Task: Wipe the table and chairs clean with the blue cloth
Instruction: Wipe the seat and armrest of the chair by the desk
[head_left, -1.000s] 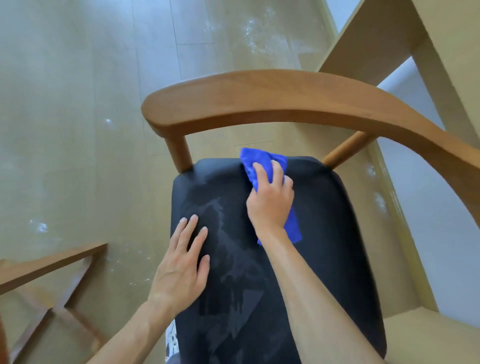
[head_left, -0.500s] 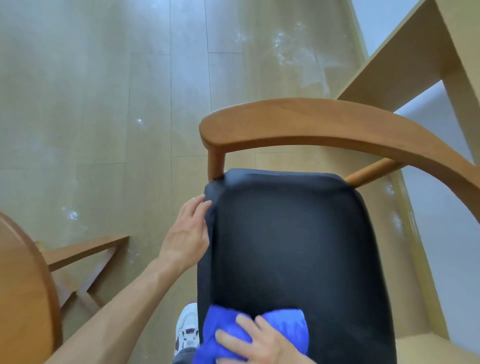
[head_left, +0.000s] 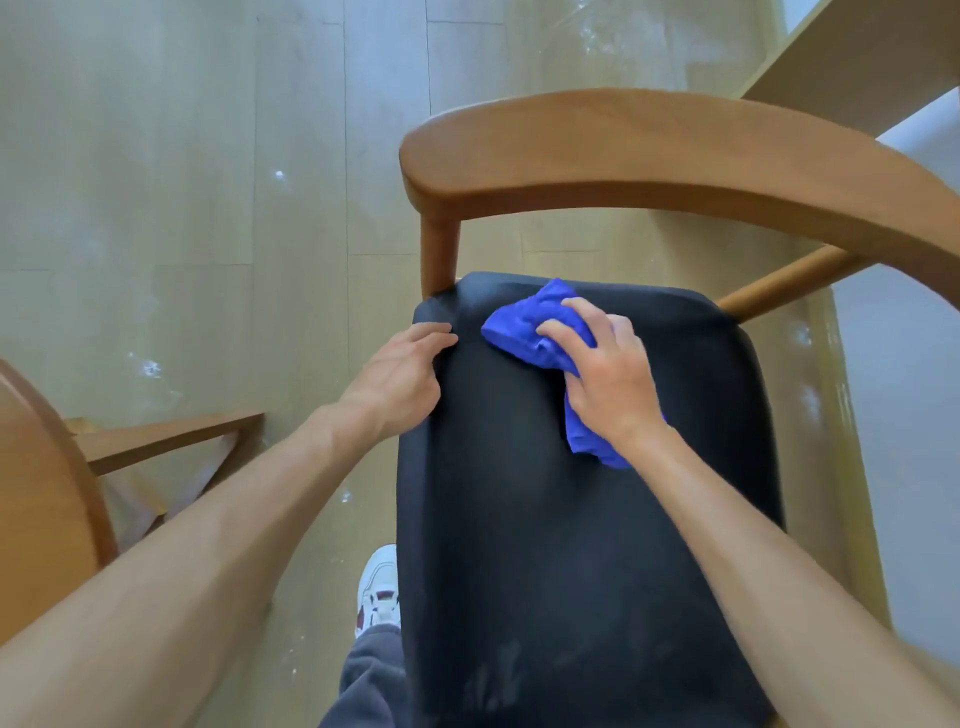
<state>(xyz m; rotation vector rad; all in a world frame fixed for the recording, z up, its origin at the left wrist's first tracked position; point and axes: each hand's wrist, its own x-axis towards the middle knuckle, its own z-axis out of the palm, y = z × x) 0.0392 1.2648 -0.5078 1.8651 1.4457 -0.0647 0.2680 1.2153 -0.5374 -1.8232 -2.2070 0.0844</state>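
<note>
Down on the black seat (head_left: 582, 519) of the chair (head_left: 675, 156), the blue cloth (head_left: 524, 325) lies bunched near the far left corner of the cushion, just in front of the curved wooden backrest. The right hand (head_left: 605, 379) sits on top of the cloth, palm down, with its fingers (head_left: 561, 327) curled over the crumpled folds and gripping them (one end of the cloth pokes out ahead of the fingertips, another trails out under the wrist toward the right). Most of the cloth's middle is hidden beneath that hand.

Just beside it, the left hand (head_left: 400, 374) rests on the left edge of the seat, fingers bent over the rim and holding the cushion; it does not touch the cloth, which lies a little to its right with bare black seat between them. Both forearms reach in from the bottom corners.

At the left edge, part of a round wooden table (head_left: 36, 493) shows, with a wooden crossbar below it. Under the seat's near left corner, a white shoe (head_left: 376, 587) and a grey trouser leg (head_left: 369, 680) stand on the pale wood floor (head_left: 182, 208), which carries some whitish specks.
</note>
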